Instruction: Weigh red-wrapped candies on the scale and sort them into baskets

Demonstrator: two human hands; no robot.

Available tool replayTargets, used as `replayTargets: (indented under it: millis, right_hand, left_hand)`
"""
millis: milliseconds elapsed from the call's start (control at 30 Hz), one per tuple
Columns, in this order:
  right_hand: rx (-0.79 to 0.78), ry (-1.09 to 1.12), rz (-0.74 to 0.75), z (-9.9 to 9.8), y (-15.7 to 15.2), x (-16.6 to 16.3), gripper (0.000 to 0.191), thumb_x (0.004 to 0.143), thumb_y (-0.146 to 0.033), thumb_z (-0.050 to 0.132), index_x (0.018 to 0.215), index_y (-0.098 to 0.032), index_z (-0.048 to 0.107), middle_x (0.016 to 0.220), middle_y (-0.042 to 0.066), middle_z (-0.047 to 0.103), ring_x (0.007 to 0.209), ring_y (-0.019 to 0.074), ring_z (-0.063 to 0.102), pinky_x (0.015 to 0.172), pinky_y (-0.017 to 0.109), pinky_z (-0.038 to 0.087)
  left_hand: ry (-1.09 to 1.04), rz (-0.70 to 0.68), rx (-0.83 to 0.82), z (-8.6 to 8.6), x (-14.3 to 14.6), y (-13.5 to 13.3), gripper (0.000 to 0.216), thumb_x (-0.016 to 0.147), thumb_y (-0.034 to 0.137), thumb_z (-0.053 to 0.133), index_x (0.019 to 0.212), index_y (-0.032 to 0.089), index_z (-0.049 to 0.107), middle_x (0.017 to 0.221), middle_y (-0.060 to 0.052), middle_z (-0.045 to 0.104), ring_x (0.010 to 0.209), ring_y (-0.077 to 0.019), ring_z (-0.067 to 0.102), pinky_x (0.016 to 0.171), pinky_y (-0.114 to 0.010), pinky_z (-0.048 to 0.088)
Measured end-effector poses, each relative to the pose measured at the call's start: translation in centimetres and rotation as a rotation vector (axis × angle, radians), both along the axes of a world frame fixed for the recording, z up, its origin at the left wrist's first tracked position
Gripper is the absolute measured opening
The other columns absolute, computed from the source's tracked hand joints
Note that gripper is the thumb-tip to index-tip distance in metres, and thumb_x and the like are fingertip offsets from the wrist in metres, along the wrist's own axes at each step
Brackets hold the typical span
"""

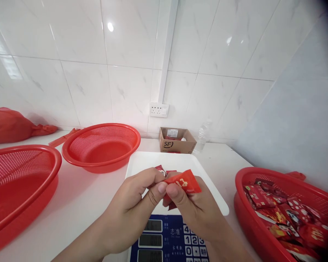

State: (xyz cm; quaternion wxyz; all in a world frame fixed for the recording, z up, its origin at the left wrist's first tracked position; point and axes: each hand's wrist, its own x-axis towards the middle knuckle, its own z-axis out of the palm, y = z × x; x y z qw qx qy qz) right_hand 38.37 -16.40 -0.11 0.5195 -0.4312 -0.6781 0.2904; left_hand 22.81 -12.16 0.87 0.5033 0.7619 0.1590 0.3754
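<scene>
Both my hands are held together over a weighing scale with a white tray [142,163] and a blue keypad panel [175,238]. My left hand [133,207] pinches a small red packet [160,170] at its fingertips. My right hand [192,209] pinches an orange-red packet [184,182] between thumb and fingers, with more red packets tucked under its fingers. The two thumbs nearly touch. Whether any packet lies on the tray is hidden behind the hands.
A red basket [287,214] with several red packets sits at the right. Two red mesh baskets, one in the middle [101,145] and one at the left [19,182], hold nothing. A cardboard box [176,142], a clear bottle [203,136] and a red bag [8,125] stand by the tiled wall.
</scene>
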Motion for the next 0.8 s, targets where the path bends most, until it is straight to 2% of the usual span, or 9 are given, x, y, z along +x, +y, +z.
replayTargets:
  millis: [167,333,433,533,600,667,800]
  right_hand:
    - [-0.038,0.045,-0.109,0.3,0.5,0.6,0.047,0.095,-0.055,0.042,0.067,-0.019,0.056,0.063,0.001,0.058,0.056,0.0119,0.054,0.051,0.023,0.049]
    - [-0.040,-0.178,-0.274,0.7,1.1,1.8,0.047,0.094,-0.056,0.044,0.065,-0.020,0.055,0.059,0.000,0.058,0.055,0.0126,0.054,0.051,0.024,0.045]
    - [-0.044,-0.243,-0.430,0.8,1.5,3.1,0.034,0.095,-0.050,0.045,0.084,-0.021,0.058,0.070,0.000,0.061,0.059,0.0134,0.056,0.053,0.025,0.044]
    - [-0.052,-0.330,-0.531,0.4,1.8,4.0,0.016,0.097,-0.033,0.042,0.106,-0.022,0.051,0.090,0.003,0.063,0.071,0.0157,0.060,0.062,0.028,0.046]
    - [-0.055,-0.375,-0.537,0.2,1.9,4.1,0.015,0.097,-0.025,0.038,0.109,-0.023,0.047,0.094,0.004,0.061,0.074,0.0165,0.060,0.065,0.029,0.046]
    - [-0.053,-0.398,-0.524,0.0,2.0,3.9,0.018,0.097,-0.022,0.035,0.110,-0.023,0.048,0.092,0.003,0.060,0.076,0.0170,0.059,0.066,0.030,0.046]
    - [-0.058,-0.442,-0.459,0.1,2.0,3.3,0.022,0.098,-0.021,0.037,0.114,-0.023,0.052,0.100,0.005,0.063,0.088,0.0186,0.060,0.075,0.031,0.047]
  left_hand:
    - [0.063,0.089,0.030,-0.3,0.3,1.0,0.028,0.098,0.034,0.045,0.076,0.020,0.054,0.074,0.002,0.057,0.072,-0.0136,0.054,0.067,-0.026,0.045]
    - [0.223,0.240,0.150,-0.2,0.3,2.1,0.029,0.096,0.034,0.047,0.072,0.019,0.056,0.066,0.003,0.056,0.061,-0.0127,0.050,0.054,-0.024,0.038]
    - [0.446,0.348,0.253,-0.4,0.2,3.0,0.031,0.095,0.035,0.046,0.069,0.020,0.056,0.065,0.002,0.057,0.059,-0.0141,0.050,0.051,-0.024,0.036]
    - [0.749,0.371,0.408,-1.1,0.3,4.0,0.033,0.096,0.030,0.041,0.071,0.019,0.060,0.076,-0.002,0.063,0.064,-0.0169,0.057,0.054,-0.027,0.038]
    - [0.933,0.378,0.502,-1.7,0.4,4.7,0.034,0.096,0.025,0.040,0.072,0.018,0.063,0.080,-0.005,0.065,0.065,-0.0195,0.061,0.053,-0.028,0.037]
    - [1.024,0.404,0.548,-2.2,0.6,5.1,0.032,0.095,0.022,0.042,0.073,0.017,0.065,0.081,-0.008,0.066,0.069,-0.0226,0.063,0.053,-0.029,0.038]
    - [0.966,0.478,0.557,-2.5,1.1,5.0,0.022,0.095,0.026,0.046,0.101,0.015,0.065,0.102,-0.013,0.067,0.096,-0.0303,0.061,0.069,-0.036,0.047]
